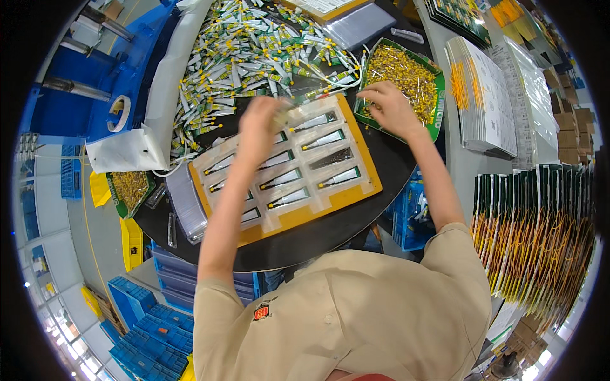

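A black table [321, 232] carries tubes [241, 63] and a tray [359, 143].

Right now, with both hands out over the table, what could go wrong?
Spill: the right hand is over the edge of the green carton, heaped with small yellow pieces; a bump might scatter some.

Knock: the left forearm crosses above the yellow-framed tray, where a low pass could shift tubes in their slots.

Mix-up: the loose tube pile reaches near the tray's far side, so a stray could slide onto it.
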Tool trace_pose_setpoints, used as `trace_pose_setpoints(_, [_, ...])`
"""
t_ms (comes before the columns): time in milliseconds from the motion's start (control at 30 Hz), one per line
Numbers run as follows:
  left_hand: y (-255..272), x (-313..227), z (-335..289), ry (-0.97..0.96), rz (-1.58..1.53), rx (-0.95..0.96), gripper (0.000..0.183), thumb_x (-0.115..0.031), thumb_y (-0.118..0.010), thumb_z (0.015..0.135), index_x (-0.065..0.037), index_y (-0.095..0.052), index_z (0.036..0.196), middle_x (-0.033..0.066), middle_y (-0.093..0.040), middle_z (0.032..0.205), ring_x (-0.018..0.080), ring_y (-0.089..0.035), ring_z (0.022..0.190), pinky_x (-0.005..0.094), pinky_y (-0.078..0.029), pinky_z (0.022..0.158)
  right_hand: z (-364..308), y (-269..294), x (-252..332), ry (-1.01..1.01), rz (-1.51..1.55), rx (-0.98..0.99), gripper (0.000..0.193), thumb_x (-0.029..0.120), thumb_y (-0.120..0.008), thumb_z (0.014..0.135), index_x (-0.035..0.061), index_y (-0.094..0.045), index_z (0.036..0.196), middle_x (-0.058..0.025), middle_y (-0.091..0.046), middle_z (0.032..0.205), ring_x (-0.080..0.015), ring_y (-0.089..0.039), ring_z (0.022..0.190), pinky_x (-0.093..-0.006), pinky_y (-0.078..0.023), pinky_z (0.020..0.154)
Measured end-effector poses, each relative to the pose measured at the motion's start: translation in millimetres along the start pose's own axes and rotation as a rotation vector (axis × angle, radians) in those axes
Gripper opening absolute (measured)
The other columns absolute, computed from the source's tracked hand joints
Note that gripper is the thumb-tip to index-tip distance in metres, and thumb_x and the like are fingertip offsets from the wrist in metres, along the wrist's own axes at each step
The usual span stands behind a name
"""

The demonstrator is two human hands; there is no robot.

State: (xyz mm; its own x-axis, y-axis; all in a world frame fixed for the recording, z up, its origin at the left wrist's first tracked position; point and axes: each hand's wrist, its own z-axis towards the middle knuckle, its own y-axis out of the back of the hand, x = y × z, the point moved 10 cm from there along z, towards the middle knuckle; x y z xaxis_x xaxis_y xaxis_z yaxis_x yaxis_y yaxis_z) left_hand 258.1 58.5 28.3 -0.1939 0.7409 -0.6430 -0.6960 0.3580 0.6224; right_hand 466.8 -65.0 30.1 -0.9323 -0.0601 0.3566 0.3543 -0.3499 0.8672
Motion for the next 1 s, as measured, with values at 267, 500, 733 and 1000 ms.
trace_pose_setpoints(267, [-79, -90, -69, -0.195, 0.012, 0.335, 0.032, 0.0, -0.064, 0.075, -0.008, -0.069, 0.106, 0.0085, -0.058, 0.101, 0.0276, -0.056, 0.095, 0.036, -0.047, 0.084, -2, -35, -36, 0.062, -0.347, 0.377, 0.052, 0.007, -0.073, 0.065, 0.0142, -0.056, 0.114, -0.0124, -0.051, 0.115, -0.0325, -0.05, 0.111, -0.0454, -0.041, 0.093])
trace_pose_setpoints(500, [-65, -72, -51, -0.146, 0.288, 0.154, 0.043, -0.018, -0.066, 0.083, -0.008, -0.058, 0.123, 0.0159, -0.053, 0.127, 0.034, -0.047, 0.121, 0.0477, -0.038, 0.102, 6, -48, -57, -0.038, -0.296, 0.366, 0.022, 0.003, -0.066, 0.071, 0.0066, -0.062, 0.093, -0.0171, -0.055, 0.101, -0.0366, -0.058, 0.098, -0.046, -0.05, 0.082])
trace_pose_setpoints(733, [-101, -34, -40, 0.05, 0.537, 0.399, 0.069, -0.042, -0.044, 0.096, -0.001, -0.025, 0.148, 0.0182, -0.017, 0.157, 0.036, -0.01, 0.146, 0.06, -0.007, 0.113, -1, 7, -71, -0.181, -0.081, 0.212, 0.021, 0.002, -0.064, 0.073, 0.0036, -0.064, 0.094, -0.0155, -0.06, 0.095, -0.0351, -0.061, 0.091, -0.0422, -0.049, 0.083])
trace_pose_setpoints(1000, [-139, -113, 70, -0.141, -0.166, -0.041, 0.046, -0.024, -0.055, 0.093, 0.006, -0.05, 0.128, 0.0261, -0.048, 0.136, 0.0419, -0.042, 0.128, 0.0457, -0.032, 0.109, -5, 27, -77, -0.195, 0.023, 0.163, 0.015, 0.0, -0.064, 0.072, 0.0003, -0.067, 0.087, -0.0152, -0.065, 0.081, -0.0335, -0.064, 0.079, -0.0392, -0.05, 0.073])
